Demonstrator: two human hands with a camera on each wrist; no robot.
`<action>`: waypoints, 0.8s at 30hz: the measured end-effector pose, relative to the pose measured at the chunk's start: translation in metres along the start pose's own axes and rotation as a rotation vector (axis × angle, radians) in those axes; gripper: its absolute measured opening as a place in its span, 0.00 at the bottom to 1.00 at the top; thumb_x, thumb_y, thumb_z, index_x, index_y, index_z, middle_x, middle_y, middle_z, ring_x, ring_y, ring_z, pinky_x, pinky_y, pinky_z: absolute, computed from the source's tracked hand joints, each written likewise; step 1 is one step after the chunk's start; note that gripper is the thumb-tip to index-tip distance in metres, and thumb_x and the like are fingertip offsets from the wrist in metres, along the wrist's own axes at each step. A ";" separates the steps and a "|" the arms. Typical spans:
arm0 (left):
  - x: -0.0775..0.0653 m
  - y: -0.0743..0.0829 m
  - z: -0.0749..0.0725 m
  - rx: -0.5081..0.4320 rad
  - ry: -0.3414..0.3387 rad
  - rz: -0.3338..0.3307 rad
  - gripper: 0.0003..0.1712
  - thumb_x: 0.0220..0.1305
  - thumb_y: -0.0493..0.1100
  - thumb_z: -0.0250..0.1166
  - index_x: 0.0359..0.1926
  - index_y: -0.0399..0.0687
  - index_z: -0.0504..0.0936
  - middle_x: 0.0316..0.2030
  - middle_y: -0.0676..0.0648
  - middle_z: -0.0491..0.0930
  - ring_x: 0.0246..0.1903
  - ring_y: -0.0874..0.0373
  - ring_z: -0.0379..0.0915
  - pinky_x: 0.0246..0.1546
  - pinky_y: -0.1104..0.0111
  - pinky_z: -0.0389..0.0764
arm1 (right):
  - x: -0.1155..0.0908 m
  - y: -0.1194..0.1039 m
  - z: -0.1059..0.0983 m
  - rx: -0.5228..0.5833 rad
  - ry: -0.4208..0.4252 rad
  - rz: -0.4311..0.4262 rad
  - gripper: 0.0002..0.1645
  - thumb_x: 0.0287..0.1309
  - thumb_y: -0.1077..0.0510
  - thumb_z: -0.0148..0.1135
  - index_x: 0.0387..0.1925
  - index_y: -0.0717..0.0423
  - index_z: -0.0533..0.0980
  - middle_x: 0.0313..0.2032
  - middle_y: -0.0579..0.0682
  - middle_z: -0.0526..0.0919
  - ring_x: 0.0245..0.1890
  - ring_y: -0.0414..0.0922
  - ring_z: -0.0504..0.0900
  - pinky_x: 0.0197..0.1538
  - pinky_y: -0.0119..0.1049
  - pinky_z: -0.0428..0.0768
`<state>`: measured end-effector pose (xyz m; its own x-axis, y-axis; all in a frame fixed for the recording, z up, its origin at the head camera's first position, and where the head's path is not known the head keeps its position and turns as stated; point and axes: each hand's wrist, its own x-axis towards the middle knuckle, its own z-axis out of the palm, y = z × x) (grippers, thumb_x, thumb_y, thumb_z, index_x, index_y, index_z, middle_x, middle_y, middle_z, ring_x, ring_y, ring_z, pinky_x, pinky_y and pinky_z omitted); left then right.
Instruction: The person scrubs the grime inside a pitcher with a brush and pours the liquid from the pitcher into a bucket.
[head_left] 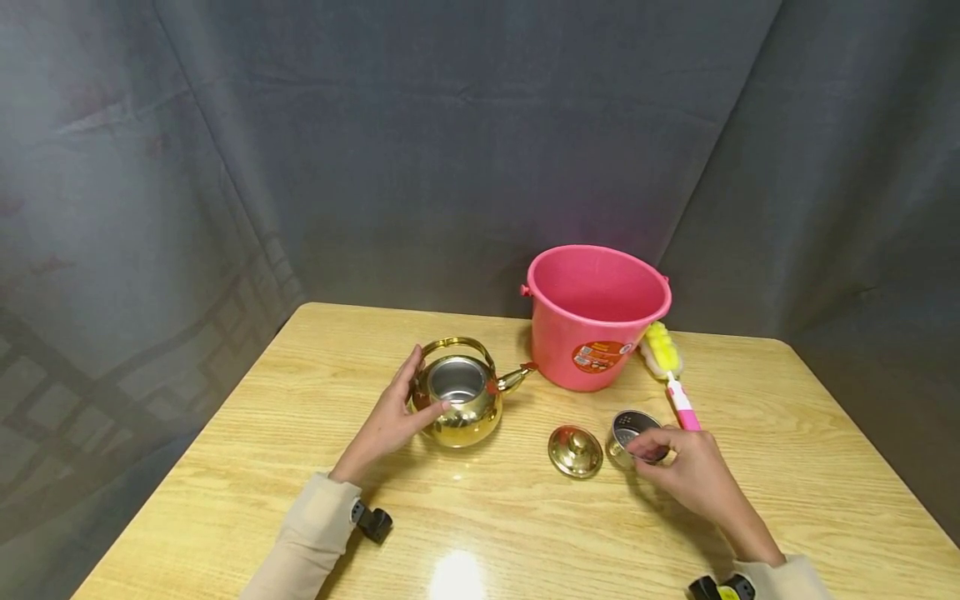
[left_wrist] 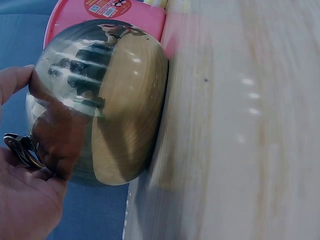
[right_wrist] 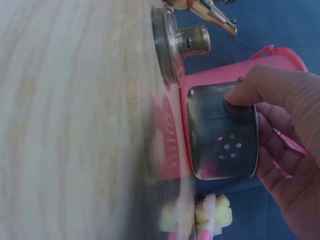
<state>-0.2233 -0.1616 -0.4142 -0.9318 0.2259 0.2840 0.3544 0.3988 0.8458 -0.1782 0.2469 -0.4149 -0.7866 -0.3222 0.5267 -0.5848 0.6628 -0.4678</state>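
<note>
A shiny gold teapot (head_left: 462,421) stands lidless at the middle left of the table, its hooped handle raised and spout pointing right. My left hand (head_left: 390,417) holds it from the left, thumb at the rim of the opening and fingers along the far side. In the left wrist view, the teapot's round body (left_wrist: 115,100) mirrors the hand. My right hand (head_left: 686,471) pinches the rim of a perforated metal tea strainer (right_wrist: 222,132), thumb outside and fingers at the opening. The gold lid (head_left: 575,452) lies knob up just left of the strainer.
Behind the teapot and lid stands a pink bucket (head_left: 577,354) with a red label. A yellow sponge brush (head_left: 662,350) with a white and pink handle lies to its right. Grey curtain (head_left: 450,167) hangs along the table's back edge.
</note>
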 end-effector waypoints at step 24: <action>0.000 -0.001 0.001 -0.033 0.003 0.001 0.59 0.58 0.48 0.71 0.77 0.49 0.40 0.73 0.35 0.47 0.69 0.38 0.49 0.66 0.49 0.54 | -0.006 0.005 0.005 0.037 -0.061 0.025 0.21 0.35 0.76 0.71 0.27 0.48 0.84 0.26 0.34 0.82 0.26 0.32 0.78 0.27 0.31 0.80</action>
<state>-0.2230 -0.1609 -0.4154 -0.9318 0.2235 0.2860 0.3524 0.3689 0.8600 -0.1775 0.2483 -0.4235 -0.8107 -0.3474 0.4712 -0.5712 0.6459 -0.5066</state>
